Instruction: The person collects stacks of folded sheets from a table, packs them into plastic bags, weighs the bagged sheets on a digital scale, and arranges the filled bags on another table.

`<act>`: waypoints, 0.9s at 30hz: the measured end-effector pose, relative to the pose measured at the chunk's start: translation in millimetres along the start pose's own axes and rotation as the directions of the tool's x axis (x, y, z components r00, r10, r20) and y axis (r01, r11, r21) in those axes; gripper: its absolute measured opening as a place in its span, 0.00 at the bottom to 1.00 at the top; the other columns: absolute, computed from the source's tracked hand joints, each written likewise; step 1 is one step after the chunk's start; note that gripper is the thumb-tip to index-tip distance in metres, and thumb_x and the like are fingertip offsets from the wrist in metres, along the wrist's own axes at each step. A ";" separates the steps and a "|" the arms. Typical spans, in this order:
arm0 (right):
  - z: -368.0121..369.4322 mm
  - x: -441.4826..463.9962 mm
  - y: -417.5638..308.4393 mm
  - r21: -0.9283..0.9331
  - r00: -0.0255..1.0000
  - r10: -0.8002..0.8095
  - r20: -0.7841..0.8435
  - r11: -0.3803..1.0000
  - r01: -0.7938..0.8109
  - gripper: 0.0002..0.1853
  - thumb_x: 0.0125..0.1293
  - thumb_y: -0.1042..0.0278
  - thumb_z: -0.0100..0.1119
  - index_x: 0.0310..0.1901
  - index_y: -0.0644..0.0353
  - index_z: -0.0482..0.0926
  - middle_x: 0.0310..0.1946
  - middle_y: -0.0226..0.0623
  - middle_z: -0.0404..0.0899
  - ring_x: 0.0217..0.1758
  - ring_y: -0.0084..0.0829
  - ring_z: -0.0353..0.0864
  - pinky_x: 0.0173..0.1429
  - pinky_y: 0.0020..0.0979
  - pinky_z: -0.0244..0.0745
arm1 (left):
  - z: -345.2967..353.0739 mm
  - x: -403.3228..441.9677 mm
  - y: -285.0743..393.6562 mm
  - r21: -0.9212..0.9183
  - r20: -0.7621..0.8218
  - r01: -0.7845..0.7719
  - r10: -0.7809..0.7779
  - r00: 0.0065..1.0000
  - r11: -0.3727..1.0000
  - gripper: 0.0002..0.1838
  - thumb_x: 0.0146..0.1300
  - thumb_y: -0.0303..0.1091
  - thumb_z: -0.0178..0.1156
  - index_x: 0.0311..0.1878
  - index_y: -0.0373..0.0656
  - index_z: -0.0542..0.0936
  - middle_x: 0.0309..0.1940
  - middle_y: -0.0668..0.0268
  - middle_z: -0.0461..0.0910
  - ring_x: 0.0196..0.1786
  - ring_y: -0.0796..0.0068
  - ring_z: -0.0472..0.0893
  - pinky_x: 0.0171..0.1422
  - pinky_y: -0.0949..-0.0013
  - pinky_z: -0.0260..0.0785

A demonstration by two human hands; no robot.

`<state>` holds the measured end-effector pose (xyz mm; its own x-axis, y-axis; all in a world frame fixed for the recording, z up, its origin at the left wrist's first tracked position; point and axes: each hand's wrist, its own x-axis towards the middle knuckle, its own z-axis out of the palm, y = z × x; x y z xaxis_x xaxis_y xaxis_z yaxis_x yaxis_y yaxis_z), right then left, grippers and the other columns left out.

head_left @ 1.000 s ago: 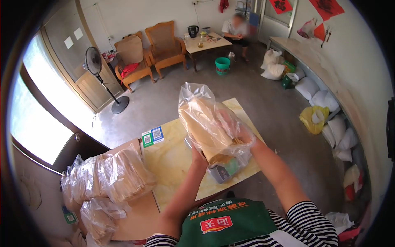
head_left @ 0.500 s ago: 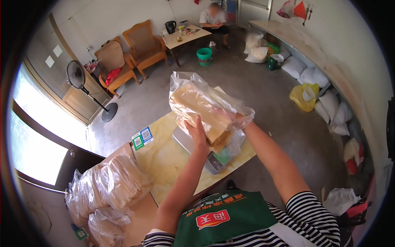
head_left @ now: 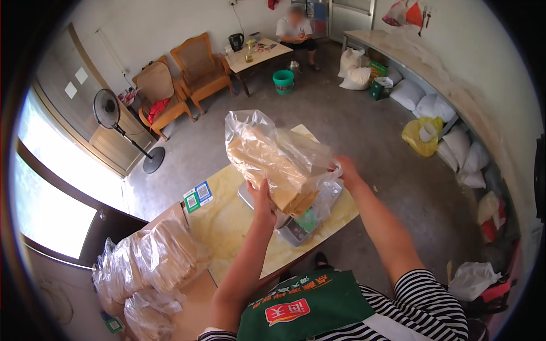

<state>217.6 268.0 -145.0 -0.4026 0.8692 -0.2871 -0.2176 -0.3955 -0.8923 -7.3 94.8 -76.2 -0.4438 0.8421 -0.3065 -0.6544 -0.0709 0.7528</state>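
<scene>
Yellow tabletop (head_left: 230, 233), hands (head_left: 262, 204) holding bag of tan sheets (head_left: 267, 162), scale (head_left: 297, 233) beneath

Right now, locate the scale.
In the head view, the scale sits on the yellow tabletop, right of the QR cards, partly hidden by the held bag.

2 wooden armchairs (head_left: 194, 59) stand between a fan (head_left: 107, 109) and a table (head_left: 263, 57).

Room for a hand over tabletop (head_left: 223, 230) btwn. other bags (head_left: 162, 256) & L arm (head_left: 242, 270); held bag (head_left: 270, 162) blocks scale (head_left: 296, 232) from above.
</scene>
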 end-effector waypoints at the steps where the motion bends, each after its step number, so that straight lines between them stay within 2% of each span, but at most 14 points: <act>1: 4.4 1.6 8.5 -0.145 0.992 -0.053 -0.117 0.989 0.036 0.14 0.62 0.58 0.57 0.44 0.58 0.81 0.35 0.31 0.82 0.35 0.24 0.81 0.39 0.27 0.75 | -1.9 0.0 0.2 0.008 0.002 -0.003 0.003 1.000 1.000 0.47 0.65 0.40 0.60 0.75 0.56 0.35 0.71 0.58 0.54 0.69 0.61 0.63 0.69 0.57 0.64; 6: 13.9 49.3 53.4 -0.327 0.997 0.045 0.068 0.945 -0.020 0.14 0.60 0.58 0.57 0.41 0.57 0.82 0.33 0.31 0.82 0.32 0.25 0.80 0.35 0.27 0.74 | -10.5 5.4 -5.4 0.028 -0.016 0.021 -0.020 1.000 0.999 0.44 0.66 0.35 0.57 0.74 0.57 0.37 0.69 0.58 0.56 0.68 0.60 0.65 0.67 0.56 0.66; 10: 20.3 69.7 80.5 -0.412 0.983 0.106 0.149 0.910 -0.036 0.13 0.58 0.58 0.58 0.38 0.56 0.83 0.31 0.31 0.82 0.28 0.25 0.80 0.31 0.27 0.72 | -32.1 13.1 -15.8 0.036 0.025 -0.007 0.006 1.000 0.999 0.39 0.66 0.39 0.57 0.73 0.63 0.44 0.69 0.62 0.57 0.68 0.56 0.65 0.67 0.50 0.66; 14: 16.8 86.9 108.8 -0.482 0.972 0.129 0.195 0.876 -0.019 0.12 0.57 0.58 0.58 0.36 0.54 0.84 0.29 0.31 0.82 0.25 0.25 0.79 0.27 0.27 0.70 | -60.9 1.0 -5.2 0.091 -0.068 -0.020 0.026 0.997 0.996 0.38 0.66 0.39 0.56 0.73 0.65 0.46 0.68 0.63 0.58 0.67 0.57 0.65 0.67 0.49 0.65; 15: 31.1 56.4 68.2 -0.531 0.942 0.292 0.168 0.832 -0.163 0.16 0.57 0.53 0.60 0.39 0.55 0.85 0.32 0.31 0.83 0.27 0.25 0.79 0.30 0.28 0.72 | -73.1 -3.2 -4.8 0.054 -0.024 -0.028 0.030 0.999 0.998 0.36 0.67 0.41 0.53 0.73 0.63 0.47 0.68 0.62 0.59 0.67 0.56 0.66 0.67 0.48 0.66; 16: 44.4 42.8 53.0 -0.530 0.945 0.285 0.163 0.833 -0.160 0.16 0.57 0.53 0.60 0.39 0.55 0.85 0.32 0.31 0.83 0.27 0.25 0.79 0.30 0.28 0.72 | -87.1 -6.6 -5.0 0.021 0.026 -0.032 0.031 0.999 0.999 0.34 0.68 0.43 0.51 0.73 0.62 0.48 0.68 0.62 0.60 0.66 0.56 0.67 0.67 0.48 0.66; 18: 65.9 24.5 46.3 -0.269 0.920 0.327 0.216 0.926 -0.266 0.21 0.57 0.47 0.61 0.40 0.57 0.85 0.33 0.34 0.84 0.30 0.26 0.81 0.34 0.28 0.73 | -133.7 6.2 -18.6 -0.137 0.107 0.088 -0.073 0.992 0.987 0.36 0.66 0.46 0.51 0.74 0.55 0.49 0.67 0.59 0.62 0.66 0.53 0.67 0.68 0.47 0.64; 19: 72.3 26.6 50.6 -0.266 0.926 0.318 0.205 0.928 -0.260 0.21 0.57 0.47 0.61 0.40 0.57 0.85 0.33 0.34 0.84 0.30 0.26 0.81 0.34 0.28 0.73 | -146.1 8.2 -23.2 -0.215 0.195 0.182 -0.140 0.971 0.959 0.35 0.66 0.51 0.51 0.72 0.50 0.54 0.66 0.57 0.65 0.65 0.52 0.68 0.68 0.48 0.65; 21: 80.5 30.8 51.5 -0.494 0.940 0.316 0.124 0.842 -0.218 0.27 0.57 0.41 0.59 0.42 0.60 0.84 0.34 0.35 0.84 0.35 0.28 0.83 0.40 0.29 0.74 | -122.0 -10.1 -13.3 -0.205 0.341 0.168 -0.091 0.936 0.964 0.33 0.68 0.54 0.49 0.70 0.46 0.60 0.64 0.55 0.67 0.64 0.53 0.70 0.67 0.48 0.65; 22: 78.6 28.4 46.1 -0.489 0.946 0.307 0.108 0.844 -0.218 0.27 0.57 0.41 0.59 0.42 0.60 0.84 0.34 0.35 0.84 0.35 0.28 0.83 0.40 0.29 0.74 | -115.8 -13.8 -12.7 -0.201 0.404 0.156 -0.063 0.913 0.967 0.32 0.68 0.54 0.48 0.70 0.46 0.61 0.64 0.55 0.68 0.63 0.53 0.71 0.67 0.49 0.66; 24: 82.5 8.9 14.5 -0.672 0.992 0.105 0.076 0.740 -0.026 0.30 0.56 0.39 0.59 0.41 0.63 0.84 0.35 0.41 0.85 0.37 0.33 0.84 0.42 0.31 0.75 | -96.4 -17.4 -25.0 -0.269 0.412 0.147 -0.024 0.911 0.952 0.31 0.69 0.52 0.49 0.70 0.45 0.61 0.64 0.57 0.68 0.63 0.56 0.71 0.66 0.51 0.67; 25: 78.7 8.7 5.1 -0.786 0.998 0.005 0.070 0.616 0.052 0.31 0.55 0.37 0.60 0.42 0.64 0.83 0.35 0.44 0.84 0.38 0.38 0.84 0.45 0.34 0.75 | -86.2 -18.5 -32.6 -0.338 0.402 0.126 0.022 0.915 0.933 0.30 0.70 0.49 0.49 0.70 0.44 0.60 0.64 0.58 0.69 0.63 0.59 0.71 0.66 0.54 0.67; 26: 75.6 7.5 -5.5 -0.790 0.998 -0.007 0.057 0.611 0.049 0.31 0.55 0.37 0.60 0.42 0.64 0.83 0.35 0.44 0.84 0.38 0.38 0.84 0.45 0.34 0.75 | -80.0 -16.6 -39.8 -0.355 0.396 0.132 0.021 0.918 0.926 0.30 0.70 0.49 0.50 0.70 0.44 0.60 0.64 0.58 0.68 0.63 0.58 0.71 0.66 0.54 0.68; 27: 72.0 4.4 -17.0 -0.853 0.997 -0.055 0.052 0.517 0.073 0.32 0.54 0.37 0.60 0.43 0.64 0.83 0.36 0.46 0.84 0.41 0.39 0.83 0.46 0.35 0.74 | -77.1 -11.5 -48.3 -0.341 0.376 0.132 0.007 0.926 0.931 0.31 0.69 0.48 0.50 0.70 0.44 0.60 0.64 0.57 0.68 0.64 0.58 0.71 0.65 0.53 0.68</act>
<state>155.5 257.2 -106.0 -0.4361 0.8729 -0.2187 0.6163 0.1126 -0.7794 -17.8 47.4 -154.0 -0.1851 0.9809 -0.0596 -0.8765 -0.1374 0.4614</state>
